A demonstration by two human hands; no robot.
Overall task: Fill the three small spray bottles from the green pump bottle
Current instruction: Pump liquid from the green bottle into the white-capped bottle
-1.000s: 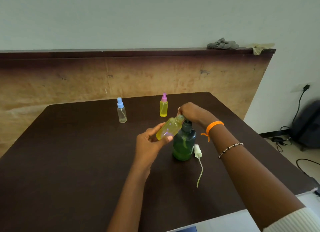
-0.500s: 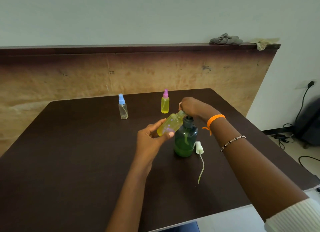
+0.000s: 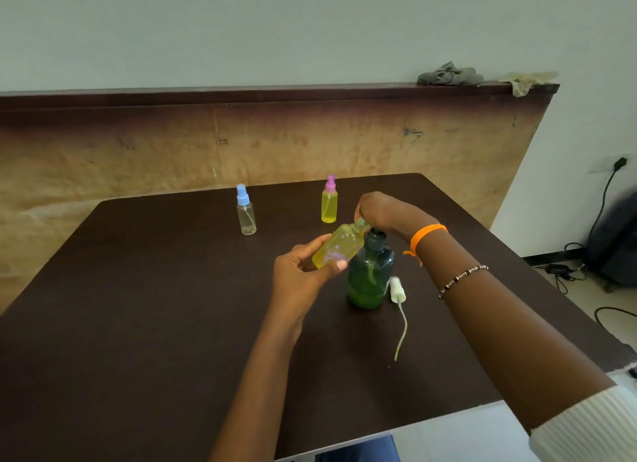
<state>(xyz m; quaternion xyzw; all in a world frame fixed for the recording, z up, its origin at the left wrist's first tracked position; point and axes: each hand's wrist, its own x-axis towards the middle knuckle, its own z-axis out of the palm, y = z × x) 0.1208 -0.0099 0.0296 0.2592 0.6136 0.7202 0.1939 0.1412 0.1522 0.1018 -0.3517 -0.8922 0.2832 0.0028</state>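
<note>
On the dark brown table [image 3: 138, 323], farthest left, a clear small spray bottle with a blue cap [image 3: 245, 210] stands upright. Next, the left hand [image 3: 303, 272] reaches in from below, forearm slanting up, thumb and fingers curled round a tilted small yellow-filled bottle without its cap [image 3: 339, 246], neck pointing up-right toward the pump. Behind it, upright, is a yellow-filled spray bottle with a pink cap [image 3: 329, 200]. The translucent dark green pump bottle [image 3: 369, 273] stands mid-table; the right hand [image 3: 382, 211] arches over its top, wrist bent down, fingers curled at the pump head. Just right lies a white spray cap with its dip tube [image 3: 398, 301].
</note>
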